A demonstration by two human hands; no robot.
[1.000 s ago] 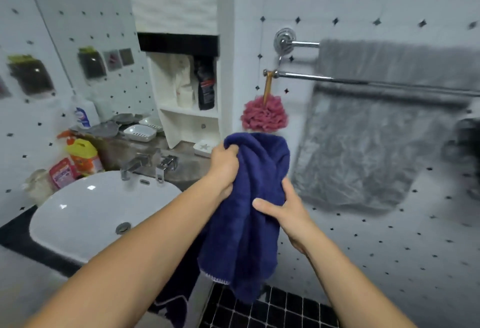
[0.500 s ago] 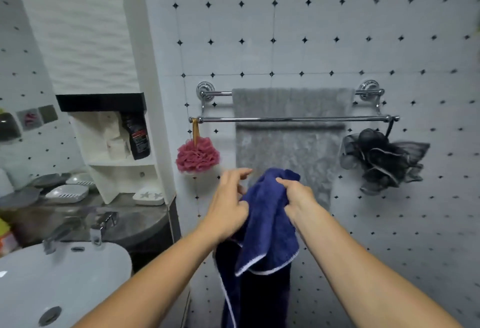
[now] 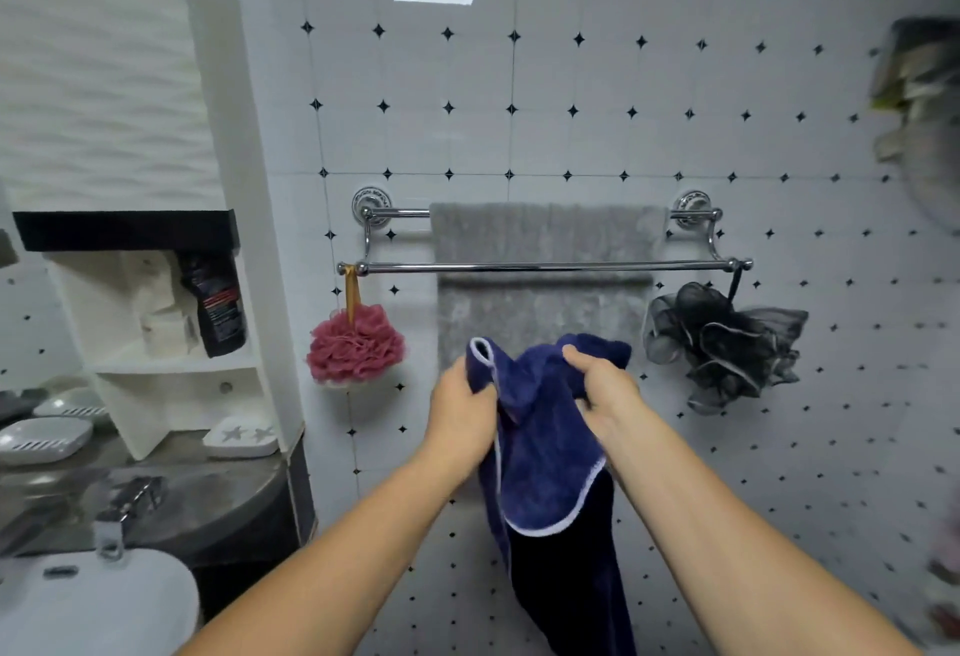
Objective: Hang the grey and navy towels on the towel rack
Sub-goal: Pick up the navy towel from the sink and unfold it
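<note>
A bathroom wall seen from head height, described from left to right. At eight o'clock is a white sink (image 3: 93,603), and above it a dark counter (image 3: 171,494) carries three soap dishes (image 3: 44,439); what they hold cannot be made out. A white shelf unit (image 3: 130,395) at nine o'clock holds a dark bottle (image 3: 214,302) leaning beside pale rolls. A pink bath pouf (image 3: 356,343) hangs from the left end of the towel rack (image 3: 545,268).

In the centre, the left hand (image 3: 460,411) pinches a white-trimmed corner of the navy towel (image 3: 540,447). The right hand (image 3: 605,395) has its fingers curled round the bunched top edge. The rest of the towel hangs straight down toward six o'clock between the forearms.

The rack lies at twelve o'clock from both hands, with its two rails running from nine to three. The grey towel (image 3: 545,234) is already draped over the back rail, and the front rail is bare between its ends. The right hand sits slightly higher and so looks nearer the rail. The navy towel's top edge will likely need spreading along the nine-to-three line before it is lifted over.

A black bath pouf (image 3: 722,343) hangs from the rack's right end.
</note>
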